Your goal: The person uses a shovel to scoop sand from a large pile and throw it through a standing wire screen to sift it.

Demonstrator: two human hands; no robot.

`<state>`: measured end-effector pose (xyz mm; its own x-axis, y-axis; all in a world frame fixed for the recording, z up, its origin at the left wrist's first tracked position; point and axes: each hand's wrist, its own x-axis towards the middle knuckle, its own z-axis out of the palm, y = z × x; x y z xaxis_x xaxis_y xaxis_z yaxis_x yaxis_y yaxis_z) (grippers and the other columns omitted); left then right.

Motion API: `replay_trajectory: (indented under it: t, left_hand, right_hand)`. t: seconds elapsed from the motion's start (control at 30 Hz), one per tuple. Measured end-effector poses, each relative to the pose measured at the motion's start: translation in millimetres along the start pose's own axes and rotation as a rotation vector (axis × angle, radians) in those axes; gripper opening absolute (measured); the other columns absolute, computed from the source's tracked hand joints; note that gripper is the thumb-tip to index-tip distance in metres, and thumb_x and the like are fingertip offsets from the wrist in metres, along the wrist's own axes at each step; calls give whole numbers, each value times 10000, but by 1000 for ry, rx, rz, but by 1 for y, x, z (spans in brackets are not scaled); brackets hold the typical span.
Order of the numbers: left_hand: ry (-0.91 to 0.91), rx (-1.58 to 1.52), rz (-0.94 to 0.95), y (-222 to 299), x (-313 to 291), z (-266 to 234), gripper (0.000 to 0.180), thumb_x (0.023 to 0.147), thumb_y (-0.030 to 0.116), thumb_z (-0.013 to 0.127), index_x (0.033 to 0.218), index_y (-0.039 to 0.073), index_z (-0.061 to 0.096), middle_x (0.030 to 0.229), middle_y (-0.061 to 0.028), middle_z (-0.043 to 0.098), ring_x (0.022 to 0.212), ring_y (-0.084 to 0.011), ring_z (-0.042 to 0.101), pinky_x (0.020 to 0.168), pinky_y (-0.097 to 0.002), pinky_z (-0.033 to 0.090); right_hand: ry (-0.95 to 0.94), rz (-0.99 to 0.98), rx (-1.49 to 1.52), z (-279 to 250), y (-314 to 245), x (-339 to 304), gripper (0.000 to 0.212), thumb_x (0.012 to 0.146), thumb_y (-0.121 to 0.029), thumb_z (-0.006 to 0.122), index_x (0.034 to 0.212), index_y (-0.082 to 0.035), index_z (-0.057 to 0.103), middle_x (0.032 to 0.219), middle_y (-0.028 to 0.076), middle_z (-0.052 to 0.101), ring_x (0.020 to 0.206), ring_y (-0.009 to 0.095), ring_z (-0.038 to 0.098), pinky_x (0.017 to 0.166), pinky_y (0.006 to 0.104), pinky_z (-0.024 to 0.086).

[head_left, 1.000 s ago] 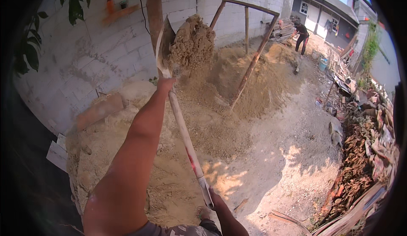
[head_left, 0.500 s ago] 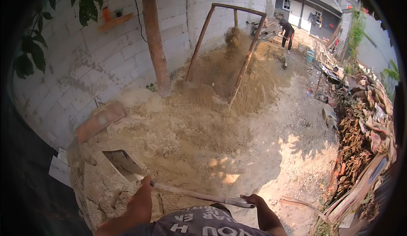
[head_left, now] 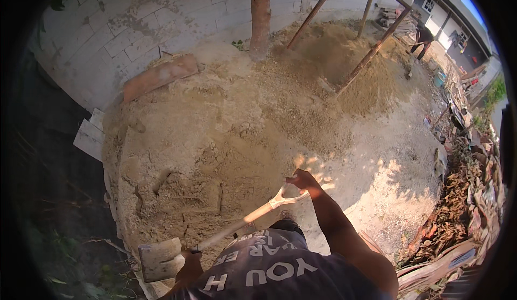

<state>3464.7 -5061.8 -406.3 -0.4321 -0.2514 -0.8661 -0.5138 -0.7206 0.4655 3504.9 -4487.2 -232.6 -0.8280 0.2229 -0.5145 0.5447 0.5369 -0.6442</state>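
A shovel (head_left: pixel 257 214) lies slantwise across the front of my body. Its flat, dirt-coated blade (head_left: pixel 161 259) is at the lower left, over the edge of the sandy ground. My left hand (head_left: pixel 190 258) is closed round the shaft close to the blade, its fingers partly hidden. The forked wooden handle end is up at the middle, where my right hand (head_left: pixel 303 180) grips its crossbar. Beneath the shovel the sand (head_left: pixel 215 154) is loose and scraped, with several cut marks. No load shows on the blade.
A wooden frame (head_left: pixel 371 55) leans over a sand heap (head_left: pixel 396 87) ahead, near a tree trunk (head_left: pixel 261 17) and a block wall (head_left: pixel 177 17). A reddish board (head_left: pixel 160 78) rests by the wall. Dry leaves (head_left: pixel 447 214) line the right. A person (head_left: pixel 423 40) bends over farther off.
The shovel blade has swung back and down to the lower left, while the handle end rose forward with my right hand. Sand thrown at the frame has come down. My view has turned leftward and down.
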Motion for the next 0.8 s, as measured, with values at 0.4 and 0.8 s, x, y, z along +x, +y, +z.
replay_trajectory:
  t: [0.4,0.8]
  left_hand:
    - [158,-335,150,-26,-47,-175,226,812,264,582,722,94,464,645,-97,506,588,-267,517,594,-434,477]
    - [154,-216,-308,-345,125,37,195,846,207,625,740,96,505,640,-79,508,598,-234,526,587,-386,477]
  right_hand:
    - [-5,306,587,118,165,-30,464,835,-473,628,635,-74,501,502,36,467,396,161,470,372,295,368]
    - [462,871,557,-29,410,40,380,889,-400,580,659,-132,441,436,-37,307,310,81,290,291,233,207]
